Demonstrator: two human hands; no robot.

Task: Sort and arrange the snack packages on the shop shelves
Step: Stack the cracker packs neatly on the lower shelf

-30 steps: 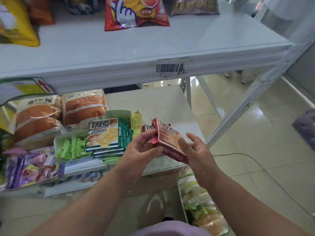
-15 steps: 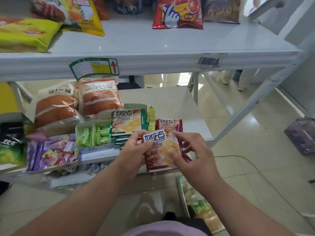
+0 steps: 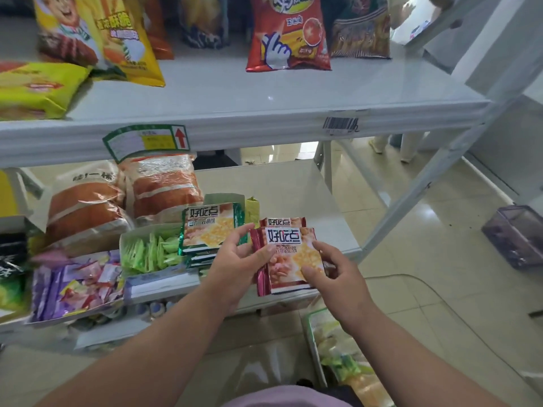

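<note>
I hold the red biscuit packet face up over the front edge of the lower shelf, toward its right-hand end, its printed title at the far side so that its long axis runs away from me, front to back. My left hand pinches its left edge, thumb on the face and fingers underneath, while my right hand grips the lower right corner with thumb and curled fingers. Both hands are closed on the packet, neither nearer than the other; it sits between them. Just beyond it, flat on the shelf, a second red packet of the same kind shows its top strip, lined up the same way, so I judge the coming move is a short push straight away from me to lay mine on top of it. Just left of that spot is the stack of green packets, touching my left fingers, and further left an open box of green sachets. The upper shelf carries chip bags above.
</note>
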